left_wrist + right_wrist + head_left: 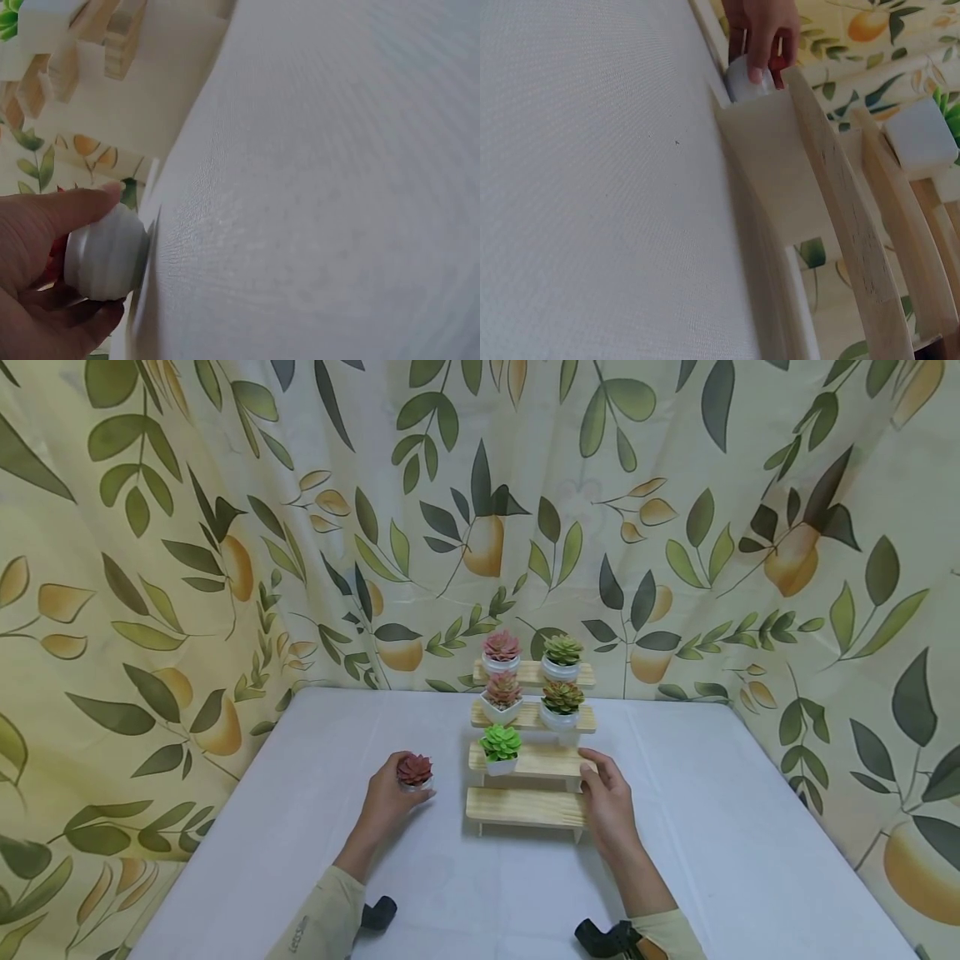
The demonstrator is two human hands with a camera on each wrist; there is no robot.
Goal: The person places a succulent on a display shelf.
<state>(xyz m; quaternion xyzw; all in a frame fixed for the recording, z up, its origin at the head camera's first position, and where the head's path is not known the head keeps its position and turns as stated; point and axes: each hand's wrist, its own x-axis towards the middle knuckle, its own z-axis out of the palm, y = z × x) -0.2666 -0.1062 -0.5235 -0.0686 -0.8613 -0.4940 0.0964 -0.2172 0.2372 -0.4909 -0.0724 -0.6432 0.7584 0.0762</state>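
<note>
My left hand (390,793) grips a dark red succulent (415,769) by its round white pot (109,251), left of the stand. The pot is close to the tablecloth; I cannot tell whether it touches. My right hand (609,797) holds the right end of the tiered wooden stand (525,807), thumb and fingers around a lower step. On the second step from the bottom, at its left, sits a bright green succulent (501,743). Above it stand a reddish succulent (502,690) and a green-brown one (562,697). A pink succulent (502,646) and a green one (562,650) occupy the top step.
A white cloth covers the table (420,877). Behind it and along the sides hangs a leaf-and-fruit patterned curtain (480,485). Black wrist devices (603,937) show at both sleeves.
</note>
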